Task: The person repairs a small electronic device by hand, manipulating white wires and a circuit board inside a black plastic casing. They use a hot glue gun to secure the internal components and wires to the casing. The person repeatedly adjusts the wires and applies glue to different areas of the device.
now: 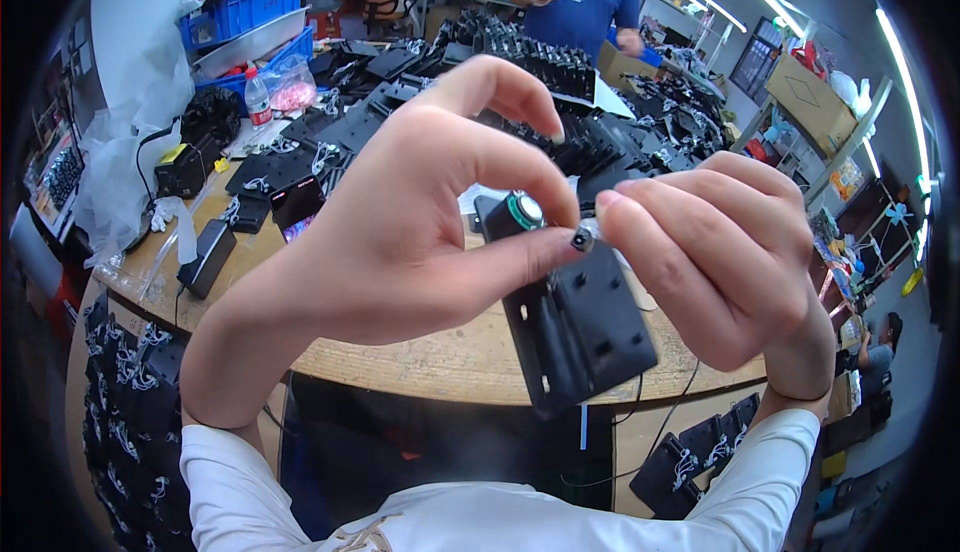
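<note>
In front of me, my left hand (pixel 400 212) pinches a small black connector (pixel 581 240) between thumb and index finger; its other fingers are curled and raised. My right hand (pixel 715 252) is closed close beside it, thumb and index finger pressed together on pale wires (pixel 592 224) that show only in part. Just below both hands is a black mounting plate (pixel 598 327), tilted, with a slot, holes and small pegs. Near its upper left end sits a round metal push button (pixel 526 210) with a green ring. Whether the plate hangs or rests on something is hidden.
Many black plates with white wires pile up at the back of the wooden table (pixel 420 357). A phone (pixel 298 204), a black box (pixel 207 257) and a plastic bottle (pixel 257 97) lie or stand at left. Another person in a blue shirt (pixel 580 2) stands across the table.
</note>
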